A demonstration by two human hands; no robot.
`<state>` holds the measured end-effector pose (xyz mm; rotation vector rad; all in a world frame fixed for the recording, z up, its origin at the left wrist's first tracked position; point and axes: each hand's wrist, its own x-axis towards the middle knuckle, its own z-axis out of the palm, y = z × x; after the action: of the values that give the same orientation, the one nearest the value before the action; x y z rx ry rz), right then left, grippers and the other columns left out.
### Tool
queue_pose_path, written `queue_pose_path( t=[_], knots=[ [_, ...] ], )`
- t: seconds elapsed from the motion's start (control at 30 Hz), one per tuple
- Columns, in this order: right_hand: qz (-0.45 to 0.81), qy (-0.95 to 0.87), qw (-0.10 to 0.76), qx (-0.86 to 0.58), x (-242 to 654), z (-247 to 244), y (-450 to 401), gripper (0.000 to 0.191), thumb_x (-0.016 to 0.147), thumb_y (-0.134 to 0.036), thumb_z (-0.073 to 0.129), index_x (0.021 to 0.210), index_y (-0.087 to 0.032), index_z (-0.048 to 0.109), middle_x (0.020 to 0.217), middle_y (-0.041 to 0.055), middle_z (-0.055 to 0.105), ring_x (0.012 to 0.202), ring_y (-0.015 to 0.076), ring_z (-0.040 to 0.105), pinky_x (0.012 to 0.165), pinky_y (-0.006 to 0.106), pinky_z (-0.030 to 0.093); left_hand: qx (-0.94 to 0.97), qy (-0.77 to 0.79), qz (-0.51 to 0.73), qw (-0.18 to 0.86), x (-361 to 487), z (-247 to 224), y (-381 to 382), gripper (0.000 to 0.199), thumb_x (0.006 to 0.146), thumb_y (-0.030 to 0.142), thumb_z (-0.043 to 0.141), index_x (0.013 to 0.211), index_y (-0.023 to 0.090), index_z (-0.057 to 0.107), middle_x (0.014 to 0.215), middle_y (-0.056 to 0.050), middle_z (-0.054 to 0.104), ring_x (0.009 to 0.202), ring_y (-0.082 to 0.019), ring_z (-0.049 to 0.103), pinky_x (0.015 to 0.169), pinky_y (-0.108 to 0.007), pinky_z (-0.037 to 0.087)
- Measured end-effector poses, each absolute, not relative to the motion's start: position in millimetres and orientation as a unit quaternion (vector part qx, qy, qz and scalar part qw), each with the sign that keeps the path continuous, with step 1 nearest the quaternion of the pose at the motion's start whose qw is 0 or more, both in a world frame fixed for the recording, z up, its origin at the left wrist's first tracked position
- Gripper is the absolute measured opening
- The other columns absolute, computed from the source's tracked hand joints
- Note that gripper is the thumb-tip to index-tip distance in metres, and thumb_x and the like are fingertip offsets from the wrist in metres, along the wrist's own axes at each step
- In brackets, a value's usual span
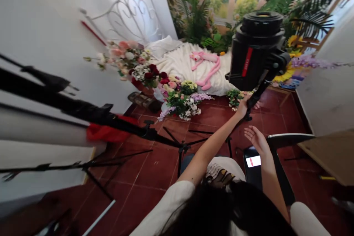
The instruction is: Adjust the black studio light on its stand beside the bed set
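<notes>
Dark hair [249, 206] nearest the viewpoint; studio light [256, 53] up on its black pole [259, 90], steadied from below.
Obs.: left hand [242, 107] is closed around the pole, just under the light. Right hand [257, 138] holds nothing, fingers loosely spread; it hangs nearer the body than the left, with a phone [253, 161] on a black chair [250, 177] just beside its wrist. Beyond the left hand and off to its left: flowers [182, 99], then a pink toy [211, 61] on a white blanket [177, 59]. Progress (judged): mounting appears done, as light and pole are joined; adjustment seems under way. Whether the joint is tight or the lamp lit, I cannot tell from where I stand.
</notes>
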<state>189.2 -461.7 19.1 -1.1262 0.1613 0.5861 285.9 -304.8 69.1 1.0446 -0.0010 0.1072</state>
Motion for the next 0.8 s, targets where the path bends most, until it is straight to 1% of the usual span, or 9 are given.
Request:
queue_pose_path(
  t=[0.1, 0.17, 0.23, 0.33, 0.43, 0.53, 0.63, 0.7, 0.8],
  knots=[
    [0.275, 0.092, 0.812, -0.506, 182, 21, -459, 0.018, 0.086, -0.041, 0.076, 0.088, -0.024, 0.071, 0.087, 0.0047, 0.080, 0.082, 0.0175, 0.078, 0.079, 0.029, 0.062, 0.485, 0.011, 0.009, 0.875, 281, 69, -300, 0.067, 0.094, 0.075, 0.042, 0.071, 0.016, 0.062, 0.056, -0.005, 0.063, 0.050, -0.015, 0.060, 0.053, -0.028, 0.048],
    [0.289, 0.100, 0.818, -0.486, 181, 24, -452, 0.022, 0.090, -0.045, 0.072, 0.089, -0.023, 0.070, 0.086, 0.0045, 0.080, 0.079, 0.0164, 0.077, 0.077, 0.029, 0.061, 0.485, 0.025, 0.005, 0.874, 279, 68, -300, 0.069, 0.094, 0.077, 0.039, 0.065, 0.017, 0.058, 0.050, -0.003, 0.057, 0.042, -0.012, 0.051, 0.047, -0.027, 0.042],
    [0.318, 0.097, 0.817, -0.472, 182, 28, -442, 0.031, 0.094, -0.053, 0.066, 0.091, -0.022, 0.070, 0.085, 0.0052, 0.079, 0.076, 0.0164, 0.076, 0.074, 0.029, 0.060, 0.488, 0.040, 0.027, 0.872, 278, 67, -303, 0.069, 0.094, 0.078, 0.036, 0.063, 0.019, 0.054, 0.047, 0.000, 0.051, 0.039, -0.010, 0.045, 0.045, -0.026, 0.037],
    [0.359, 0.082, 0.816, -0.446, 187, 38, -425, 0.044, 0.095, -0.064, 0.059, 0.093, -0.021, 0.069, 0.081, 0.0057, 0.077, 0.071, 0.0172, 0.073, 0.068, 0.029, 0.057, 0.489, 0.056, 0.069, 0.868, 277, 66, -309, 0.070, 0.096, 0.077, 0.031, 0.062, 0.020, 0.051, 0.046, 0.001, 0.048, 0.038, -0.008, 0.040, 0.044, -0.025, 0.033],
    [0.350, 0.092, 0.848, -0.387, 192, 46, -409, 0.049, 0.095, -0.068, 0.057, 0.085, -0.021, 0.065, 0.072, 0.0024, 0.071, 0.064, 0.0156, 0.067, 0.062, 0.026, 0.054, 0.490, 0.059, 0.080, 0.866, 276, 64, -312, 0.072, 0.094, 0.081, 0.029, 0.061, 0.020, 0.050, 0.046, 0.002, 0.046, 0.038, -0.007, 0.040, 0.044, -0.024, 0.033],
    [0.316, 0.100, 0.892, -0.307, 194, 49, -400, 0.048, 0.097, -0.064, 0.058, 0.072, -0.023, 0.053, 0.063, -0.0022, 0.058, 0.056, 0.0131, 0.056, 0.055, 0.023, 0.048, 0.492, 0.048, 0.078, 0.866, 276, 61, -311, 0.074, 0.092, 0.083, 0.028, 0.060, 0.020, 0.047, 0.045, 0.003, 0.044, 0.038, -0.007, 0.040, 0.044, -0.024, 0.034],
    [0.299, 0.080, 0.921, -0.237, 193, 44, -397, 0.050, 0.100, -0.053, 0.059, 0.064, -0.025, 0.038, 0.054, -0.0059, 0.044, 0.048, 0.0110, 0.041, 0.045, 0.020, 0.039, 0.492, 0.046, 0.069, 0.867, 278, 60, -311, 0.072, 0.093, 0.082, 0.026, 0.058, 0.021, 0.044, 0.043, 0.003, 0.041, 0.039, -0.009, 0.041, 0.045, -0.024, 0.036],
    [0.301, 0.070, 0.930, -0.199, 193, 39, -397, 0.051, 0.102, -0.045, 0.059, 0.062, -0.025, 0.033, 0.051, -0.0076, 0.037, 0.045, 0.0099, 0.033, 0.040, 0.018, 0.033, 0.497, 0.054, 0.069, 0.863, 279, 59, -311, 0.071, 0.094, 0.081, 0.026, 0.058, 0.022, 0.043, 0.042, 0.003, 0.039, 0.042, -0.010, 0.045, 0.045, -0.025, 0.037],
    [0.321, 0.065, 0.936, -0.127, 194, 32, -397, 0.052, 0.103, -0.037, 0.058, 0.061, -0.024, 0.030, 0.048, -0.0093, 0.034, 0.042, 0.0076, 0.027, 0.038, 0.015, 0.029, 0.501, 0.064, 0.088, 0.858, 281, 58, -313, 0.069, 0.094, 0.079, 0.026, 0.059, 0.023, 0.042, 0.042, 0.003, 0.038, 0.044, -0.011, 0.048, 0.046, -0.025, 0.036]
  ],
)
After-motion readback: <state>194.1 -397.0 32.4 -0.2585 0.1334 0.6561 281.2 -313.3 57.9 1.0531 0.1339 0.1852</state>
